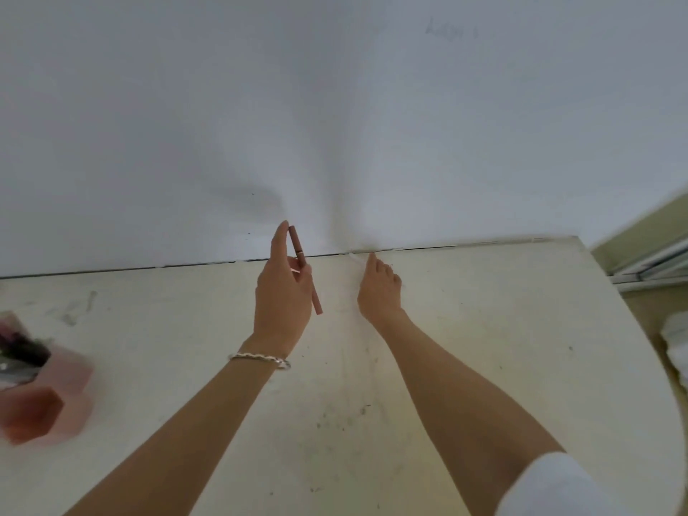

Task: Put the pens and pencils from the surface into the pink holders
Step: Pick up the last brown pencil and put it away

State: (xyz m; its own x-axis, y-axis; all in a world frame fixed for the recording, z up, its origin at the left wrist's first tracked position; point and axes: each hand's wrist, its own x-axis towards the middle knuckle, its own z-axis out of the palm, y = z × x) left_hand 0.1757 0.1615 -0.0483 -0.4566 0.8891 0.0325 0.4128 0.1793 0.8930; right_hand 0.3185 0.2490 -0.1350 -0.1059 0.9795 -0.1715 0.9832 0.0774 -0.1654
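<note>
Now left hand (pixel 283 292) pinches brown pen (pixel 304 269) near-upright, top tilted left; right hand (pixel 380 292) half-open, touching white pen (pixel 355 258).

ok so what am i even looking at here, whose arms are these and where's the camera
There is no machine here. These are a person's two bare arms, filmed by a wide-angle camera worn on their head, looking forward and down. That is why the wall and table edge look bent.

The left hand, with a silver bracelet on its wrist, holds a brownish-pink pen, roughly upright. The right hand reaches to the back edge of the cream table, where something thin and pale lies by the wall; it is too faint to name, and the fingers are not clearly closed on it.

At the far left stand the pink holders, blurred. One holds dark items; the nearer one looks empty.
</note>
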